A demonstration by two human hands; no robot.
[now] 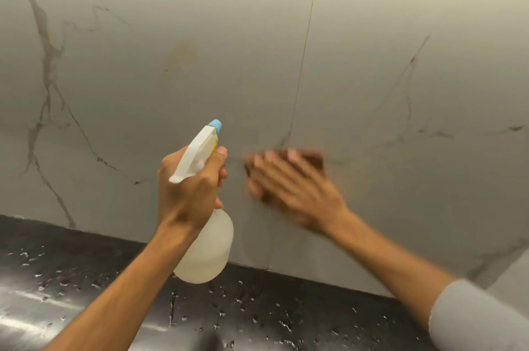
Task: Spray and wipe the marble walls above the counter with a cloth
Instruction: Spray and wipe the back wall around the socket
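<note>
Against the marble wall (200, 36) above the counter (71, 279): left hand (190, 187) grips the spray bottle (209, 247), right hand (289, 182) lies flat on the cloth (312, 157)
Left fingers curl tight round the bottle neck; blue nozzle (216, 125) points up toward the wall, pale bottle body hangs below the fist. Right hand blurred, fingers straight and spread, pressing the brown cloth to the wall just right of the bottle, at the vertical seam (303, 64); cloth mostly hidden under the fingers. Grey sleeve (472, 313) on the right forearm. Counter dark, glossy, dotted with water droplets (240, 300)
</note>
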